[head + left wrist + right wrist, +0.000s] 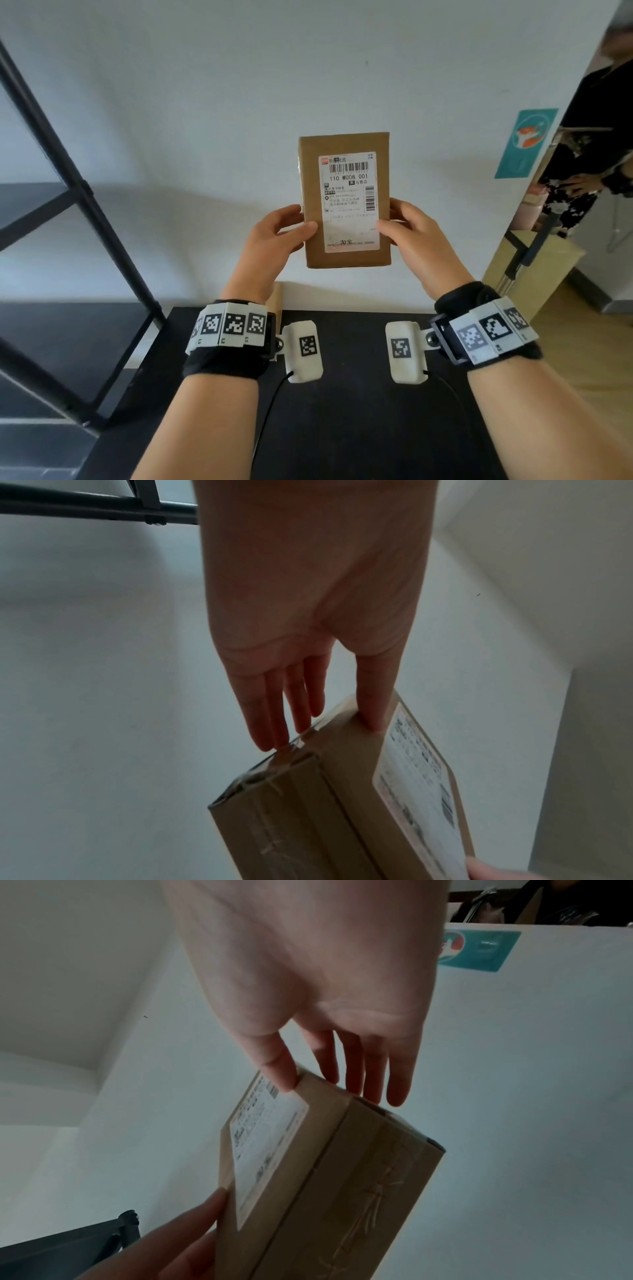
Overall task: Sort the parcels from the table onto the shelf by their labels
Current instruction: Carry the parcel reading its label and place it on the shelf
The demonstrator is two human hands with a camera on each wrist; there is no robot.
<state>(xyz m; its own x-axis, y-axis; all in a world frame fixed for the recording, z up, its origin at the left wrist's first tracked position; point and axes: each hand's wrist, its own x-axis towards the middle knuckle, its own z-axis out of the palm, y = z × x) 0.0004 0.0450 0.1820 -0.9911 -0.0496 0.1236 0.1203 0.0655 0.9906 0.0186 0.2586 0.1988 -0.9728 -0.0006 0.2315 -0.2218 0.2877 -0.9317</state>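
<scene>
A brown cardboard parcel [346, 202] is held upright in the air in front of the white wall, its white shipping label [349, 198] facing me, reading "110 M008 001". My left hand [284, 233] pinches its lower left edge, thumb on the front, fingers behind. My right hand [407, 229] pinches the lower right edge the same way. In the left wrist view the parcel [318, 813] shows a taped side, with my thumb [373, 710] on the front edge. In the right wrist view the thumb [277, 1066] presses beside the label [263, 1148].
A black metal shelf [68, 212] stands at the left with dark boards. The black table [352, 428] lies below my forearms. Another cardboard piece [274, 298] peeks up behind the left wrist. A person in dark clothes [582, 171] stands at the right, past the wall's edge.
</scene>
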